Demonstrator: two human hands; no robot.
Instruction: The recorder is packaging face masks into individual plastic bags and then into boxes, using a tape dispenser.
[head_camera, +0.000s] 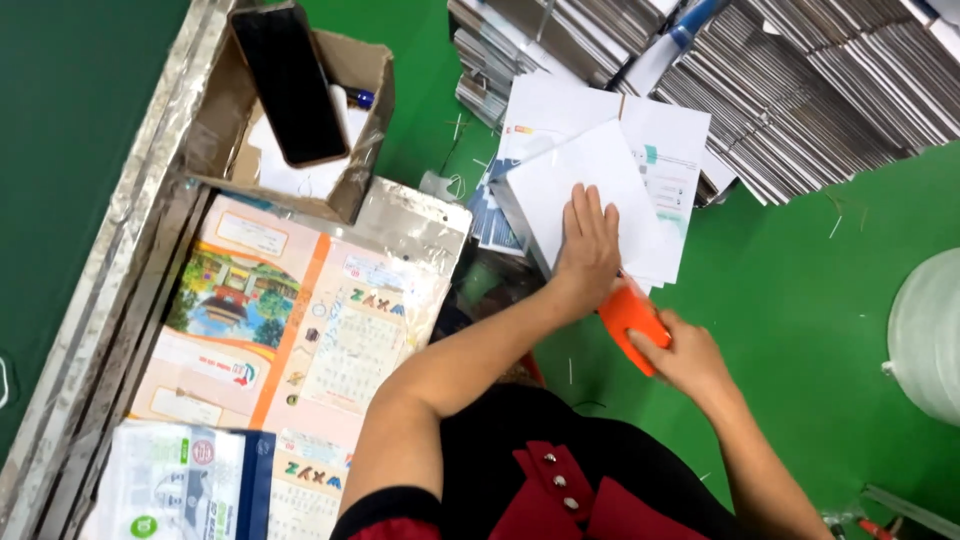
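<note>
White sheet on top of a paper stack, mid-desk, pinned flat under the left hand, fingers spread and palm down, gripping nothing. Right hand closed round an orange tool, possibly a scraper or smoothing block, its tip hidden under the left wrist at the near edge of the sheet. More printed sheets fanned out beneath and beyond. Green desk all around; piles of grey card stacked at the far side. Colourful printed posters in clear sleeves to the left, next to a brown cardboard box with a dark phone propped across it. Best handled with steady downward pressure from the flat palm so the sheet cannot slip, tool kept low and clear of the fingertips.
</note>
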